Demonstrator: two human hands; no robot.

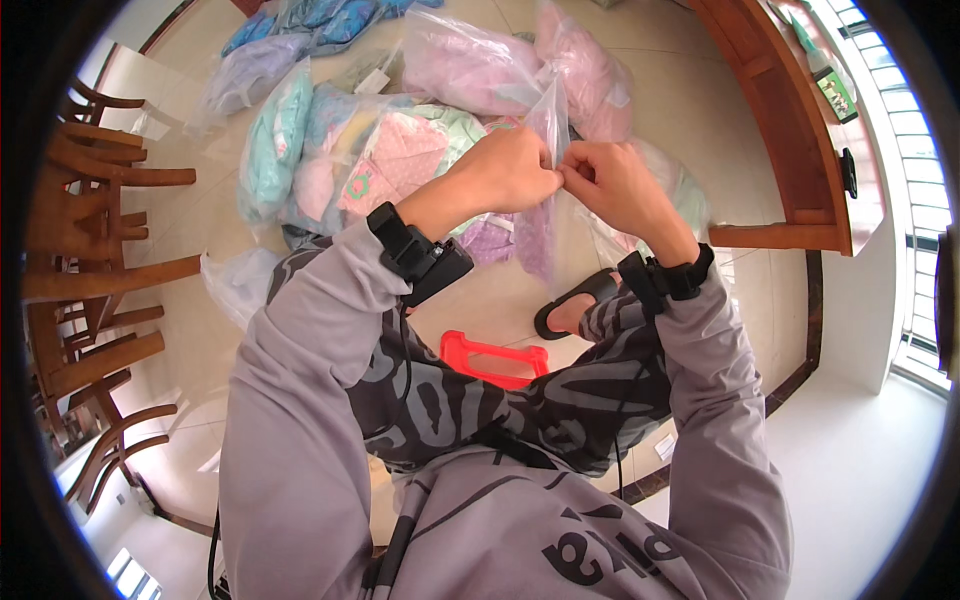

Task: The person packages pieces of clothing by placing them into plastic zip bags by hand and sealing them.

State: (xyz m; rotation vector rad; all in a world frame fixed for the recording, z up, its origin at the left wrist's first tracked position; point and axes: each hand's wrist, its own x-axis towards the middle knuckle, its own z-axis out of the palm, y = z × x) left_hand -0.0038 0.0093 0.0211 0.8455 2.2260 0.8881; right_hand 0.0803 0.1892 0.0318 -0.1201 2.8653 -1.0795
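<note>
My left hand [517,169] and my right hand [611,180] meet in front of me, fingertips nearly touching, both closed on the edge of a clear plastic bag [536,232]. The bag hangs upright between them, with purple fabric inside its lower part. Behind my left hand lies a pile of folded clothes, among them a pink dotted garment [409,146] and a purple piece [487,238]. The fingertips hide the exact spot of the bag's edge that they pinch.
Filled clear bags lie around the pile: pink [472,71], turquoise [276,142] and lavender [259,71]. A red plastic frame [495,360] is between my legs. Wooden chairs [105,277] stand at the left, a wooden cabinet [780,120] at the right.
</note>
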